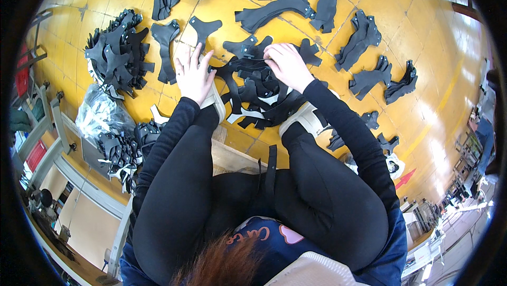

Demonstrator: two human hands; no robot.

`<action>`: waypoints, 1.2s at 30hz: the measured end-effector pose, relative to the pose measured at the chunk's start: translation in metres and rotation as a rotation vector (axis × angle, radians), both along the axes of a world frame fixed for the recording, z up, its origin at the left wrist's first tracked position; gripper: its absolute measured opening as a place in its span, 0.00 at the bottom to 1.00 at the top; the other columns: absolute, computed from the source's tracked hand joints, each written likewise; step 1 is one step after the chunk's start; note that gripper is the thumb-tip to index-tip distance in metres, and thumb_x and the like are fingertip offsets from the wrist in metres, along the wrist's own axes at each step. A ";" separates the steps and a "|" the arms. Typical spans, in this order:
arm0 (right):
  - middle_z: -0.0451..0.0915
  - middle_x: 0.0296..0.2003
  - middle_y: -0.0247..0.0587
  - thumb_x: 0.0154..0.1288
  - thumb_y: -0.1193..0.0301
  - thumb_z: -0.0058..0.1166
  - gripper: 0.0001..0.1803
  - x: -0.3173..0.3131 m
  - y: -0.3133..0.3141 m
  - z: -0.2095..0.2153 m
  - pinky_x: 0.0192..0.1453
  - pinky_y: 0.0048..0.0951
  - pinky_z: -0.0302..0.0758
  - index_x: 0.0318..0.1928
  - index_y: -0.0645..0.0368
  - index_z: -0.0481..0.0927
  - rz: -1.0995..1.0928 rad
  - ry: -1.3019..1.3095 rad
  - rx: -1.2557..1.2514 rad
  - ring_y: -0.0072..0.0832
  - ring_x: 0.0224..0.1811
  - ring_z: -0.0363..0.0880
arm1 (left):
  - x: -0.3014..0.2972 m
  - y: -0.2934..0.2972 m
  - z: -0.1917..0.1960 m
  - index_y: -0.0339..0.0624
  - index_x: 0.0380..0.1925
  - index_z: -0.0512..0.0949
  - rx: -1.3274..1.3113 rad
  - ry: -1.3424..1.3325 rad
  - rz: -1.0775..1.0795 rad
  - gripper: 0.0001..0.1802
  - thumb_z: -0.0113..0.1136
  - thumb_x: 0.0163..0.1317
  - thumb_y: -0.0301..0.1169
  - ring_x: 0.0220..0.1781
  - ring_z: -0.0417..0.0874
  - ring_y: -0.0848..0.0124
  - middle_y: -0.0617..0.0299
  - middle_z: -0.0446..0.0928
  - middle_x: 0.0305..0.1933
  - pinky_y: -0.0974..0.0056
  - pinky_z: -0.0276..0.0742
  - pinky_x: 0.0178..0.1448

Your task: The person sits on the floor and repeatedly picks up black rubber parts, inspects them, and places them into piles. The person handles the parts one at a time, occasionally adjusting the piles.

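My left hand (194, 76) is spread palm down with its fingers apart, beside the lower end of a black forked piece (203, 27) on the floor. My right hand (289, 65) pinches the edge of a black cut piece (252, 65) of thin sheet material, perhaps a shoe part. Below the hands, between my white shoes, lies a loose heap of black cut pieces (259, 86), with some white undersides showing. Whether the pinched piece is free of the heap is hard to tell.
Stacks of black cut pieces (280, 7) lie around on the yellow tiled floor (406, 17). At left are a large pile (117, 54), a clear plastic bag (104, 114) and a grey metal frame (87, 183). A wooden seat edge (235, 158) shows beneath me.
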State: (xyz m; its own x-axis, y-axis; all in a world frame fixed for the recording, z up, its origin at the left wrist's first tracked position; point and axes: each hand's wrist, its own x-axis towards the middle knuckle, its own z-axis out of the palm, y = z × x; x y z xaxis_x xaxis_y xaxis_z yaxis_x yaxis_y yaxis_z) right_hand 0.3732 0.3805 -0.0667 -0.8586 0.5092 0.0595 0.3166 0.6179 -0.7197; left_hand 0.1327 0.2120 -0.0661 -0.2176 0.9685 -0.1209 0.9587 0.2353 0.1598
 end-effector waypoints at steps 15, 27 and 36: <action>0.78 0.39 0.35 0.52 0.72 0.58 0.09 -0.017 -0.030 0.050 0.59 0.35 0.70 0.36 0.56 0.77 0.297 0.267 0.131 0.34 0.48 0.76 | 0.013 0.001 0.028 0.89 0.52 0.72 0.060 -0.540 -0.660 0.26 0.68 0.52 0.52 0.74 0.53 0.44 0.51 0.52 0.75 0.29 0.52 0.67; 0.81 0.40 0.39 0.65 0.74 0.57 0.10 -0.028 0.011 0.055 0.53 0.29 0.77 0.46 0.62 0.78 -0.484 0.293 -0.582 0.26 0.43 0.81 | 0.019 0.004 0.011 0.54 0.60 0.71 0.082 -0.214 -0.537 0.25 0.59 0.62 0.38 0.71 0.63 0.64 0.66 0.70 0.62 0.36 0.50 0.71; 0.75 0.46 0.38 0.71 0.73 0.47 0.16 0.001 0.118 -0.028 0.56 0.28 0.75 0.57 0.57 0.67 -0.811 0.359 -1.309 0.31 0.53 0.77 | 0.013 0.007 0.001 0.49 0.49 0.76 0.020 -0.248 -0.378 0.17 0.59 0.58 0.29 0.69 0.65 0.61 0.64 0.71 0.60 0.36 0.45 0.74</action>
State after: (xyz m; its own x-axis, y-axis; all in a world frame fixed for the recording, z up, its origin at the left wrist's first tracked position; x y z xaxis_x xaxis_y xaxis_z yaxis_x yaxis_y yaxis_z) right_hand 0.3742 0.4986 -0.0949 -0.3820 0.6668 -0.6399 -0.0564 -0.7080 -0.7040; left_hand 0.1457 0.2187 -0.0649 0.1851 0.9770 -0.1054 0.9087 -0.1294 0.3969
